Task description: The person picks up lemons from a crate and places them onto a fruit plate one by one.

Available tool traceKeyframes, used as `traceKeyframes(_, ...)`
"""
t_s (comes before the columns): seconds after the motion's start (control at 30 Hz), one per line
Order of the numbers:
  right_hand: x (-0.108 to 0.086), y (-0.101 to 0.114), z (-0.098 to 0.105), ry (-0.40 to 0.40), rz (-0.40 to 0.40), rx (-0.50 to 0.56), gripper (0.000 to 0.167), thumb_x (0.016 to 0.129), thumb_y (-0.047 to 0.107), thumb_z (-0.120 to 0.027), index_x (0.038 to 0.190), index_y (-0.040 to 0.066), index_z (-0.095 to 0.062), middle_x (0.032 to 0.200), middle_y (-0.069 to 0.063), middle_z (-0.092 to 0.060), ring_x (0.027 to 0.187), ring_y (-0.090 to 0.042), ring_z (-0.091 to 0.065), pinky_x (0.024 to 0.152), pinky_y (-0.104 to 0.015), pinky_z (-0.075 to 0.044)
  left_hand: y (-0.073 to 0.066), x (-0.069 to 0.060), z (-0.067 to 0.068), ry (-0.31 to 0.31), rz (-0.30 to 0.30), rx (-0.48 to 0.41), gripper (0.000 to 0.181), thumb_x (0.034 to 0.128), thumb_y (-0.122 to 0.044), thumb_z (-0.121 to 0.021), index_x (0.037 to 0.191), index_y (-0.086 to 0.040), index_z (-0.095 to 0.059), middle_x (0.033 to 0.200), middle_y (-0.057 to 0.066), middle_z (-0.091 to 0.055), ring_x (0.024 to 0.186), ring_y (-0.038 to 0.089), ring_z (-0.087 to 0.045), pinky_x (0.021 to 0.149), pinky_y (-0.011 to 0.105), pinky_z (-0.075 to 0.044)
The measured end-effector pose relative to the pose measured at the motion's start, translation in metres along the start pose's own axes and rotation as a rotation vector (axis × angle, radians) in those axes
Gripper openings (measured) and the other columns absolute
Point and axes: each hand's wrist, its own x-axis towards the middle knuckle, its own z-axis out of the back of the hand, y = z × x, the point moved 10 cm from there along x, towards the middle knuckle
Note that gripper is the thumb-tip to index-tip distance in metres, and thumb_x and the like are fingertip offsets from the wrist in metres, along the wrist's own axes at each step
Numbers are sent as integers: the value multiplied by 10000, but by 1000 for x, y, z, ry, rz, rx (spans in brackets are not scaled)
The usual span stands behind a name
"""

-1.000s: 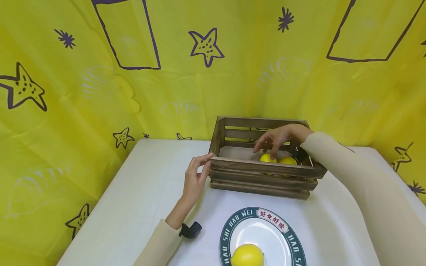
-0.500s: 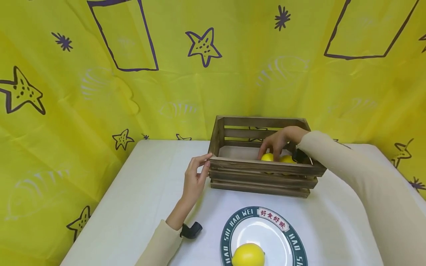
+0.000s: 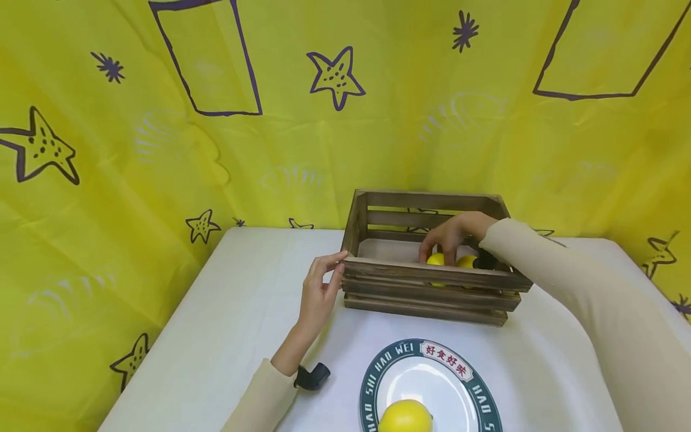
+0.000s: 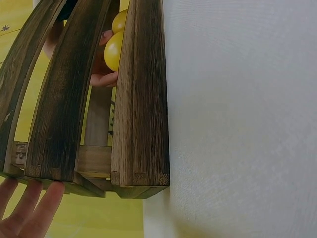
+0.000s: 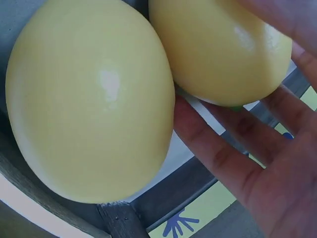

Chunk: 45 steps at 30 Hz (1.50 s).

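Note:
My left hand (image 3: 317, 294) touches the front left corner of a brown slatted wooden crate (image 3: 426, 291); in the left wrist view its fairly straight fingers (image 4: 47, 208) meet the slat ends. Inside the crate, my right hand (image 3: 450, 236) reaches down around a yellow lemon (image 3: 435, 260). The right wrist view has this lemon (image 5: 223, 54) between thumb and fingers. Beside it lies a second lemon (image 5: 91, 104), against one fingertip. Another lemon (image 3: 406, 416) rests on a white plate with a green lettered rim (image 3: 369, 390).
A white table (image 3: 259, 300) lies under crate and plate. Behind it hangs a yellow cloth (image 3: 291, 144) with starfish drawings, close to the crate's back. A black wrist device (image 3: 313, 377) sits at the left cuff.
My right hand has lowered into the crate, and its fingers have closed around the left lemon there. The left hand stays at the corner. The view shifts slightly.

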Motion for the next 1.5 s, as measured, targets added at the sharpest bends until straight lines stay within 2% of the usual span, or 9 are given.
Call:
traceKeyframes(0.23, -3, -3, 1, -14, -8, -3, 485, 790, -60, -753, 1225, 90, -603, 1313, -117, -470, 1027, -219, -510, 826, -288, -508, -2, -1, -1, 5, -23, -8, 256, 993, -112, -564, 1235, -159, -634, 1148, 69, -620, 997, 258, -638, 525, 204, -510)
traceKeyframes(0.4, -3, -1, 4, -15, 5, 27, 459, 783, -92, -741, 1187, 86, -617, 1222, -93, -476, 945, -195, -516, 755, -262, -500, -1, -1, -1, 7, -7, -9, 259, 990, -99, -564, 1236, -144, -633, 1158, 80, -619, 1002, 263, -639, 534, 208, -519)
traceKeyframes(0.63, -5, 1, 2, 3, 14, 51, 455, 782, -116, -725, 1185, 62, -611, 1207, -88, -491, 896, -194, -552, 711, -254, -511, 1, 1, -4, 3, 29, 4, 253, 965, 8, -559, 1209, -23, -617, 1141, 190, -605, 996, 352, -632, 543, 231, -537)
traceKeyframes(0.8, -5, 2, 4, 8, 31, 39, 444, 788, -96, -737, 1183, 63, -614, 1207, -86, -485, 933, -206, -548, 750, -266, -518, -1, 0, -3, -1, 5, 1, 250, 985, -66, -562, 1223, -98, -629, 1142, 119, -617, 992, 294, -643, 550, 230, -543)
traceKeyframes(0.9, -3, 5, 5, 2, 48, 27, 439, 797, -81, -739, 1188, 73, -612, 1196, -83, -484, 941, -204, -534, 755, -267, -517, -18, 0, 4, 3, 5, -1, 245, 987, -61, -557, 1220, -79, -630, 1135, 129, -616, 985, 292, -642, 563, 217, -544)
traceKeyframes(1.03, -3, 9, 6, -3, 76, 18, 437, 801, -61, -747, 1196, 71, -615, 1196, -84, -501, 946, -202, -533, 764, -272, -524, -39, 1, 12, 5, 4, -3, 231, 968, 10, -553, 1188, 8, -624, 1110, 200, -610, 973, 338, -641, 565, 236, -554)
traceKeyframes(1.2, -5, 10, 8, -19, 104, 18, 435, 798, -26, -762, 1200, 72, -630, 1238, -82, -536, 941, -202, -532, 792, -278, -512, -40, 2, 10, 2, -8, -9, 231, 960, 26, -558, 1181, 13, -622, 1111, 204, -611, 977, 352, -640, 551, 233, -548)
traceKeyframes(1.37, -7, 10, 8, -20, 108, 85, 425, 795, 5, -771, 1192, 72, -634, 1192, -84, -565, 929, -207, -554, 791, -310, -558, -42, 2, 11, -6, 3, -5, 228, 951, 35, -564, 1170, 14, -624, 1108, 196, -611, 974, 357, -632, 541, 197, -518)
traceKeyframes(1.5, -8, 11, 10, -25, 128, 99, 425, 794, 28, -778, 1192, 57, -632, 1187, -82, -567, 969, -214, -543, 841, -318, -540, -26, 2, 6, -4, 10, 2, 232, 951, 35, -565, 1175, 16, -626, 1119, 200, -612, 980, 350, -634, 536, 196, -517)
